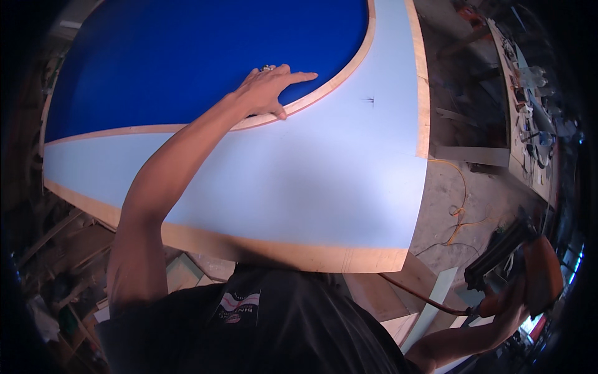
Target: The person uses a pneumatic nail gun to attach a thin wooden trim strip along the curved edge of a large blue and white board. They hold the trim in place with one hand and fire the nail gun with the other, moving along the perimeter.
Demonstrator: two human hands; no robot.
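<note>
My left hand (271,87) lies with fingers spread over a curved pale wooden strip (331,85), thumb on its near side and index finger reaching onto the blue surface (207,50). The strip borders a large panel (311,187) with a pale, light-blue face and wooden edging (317,258). At the lower right, my right hand (507,297) grips an orange and black nail gun (541,271), held off to the side of the panel with a hose (428,299) attached. The right fingers are partly hidden by the tool and shadow.
A long workbench (518,106) cluttered with tools and containers runs along the right. A yellow cord (461,187) lies on the concrete floor (448,218). Boards and wooden pieces (374,293) are beneath the panel's near edge, with more scrap timber (68,243) at the left.
</note>
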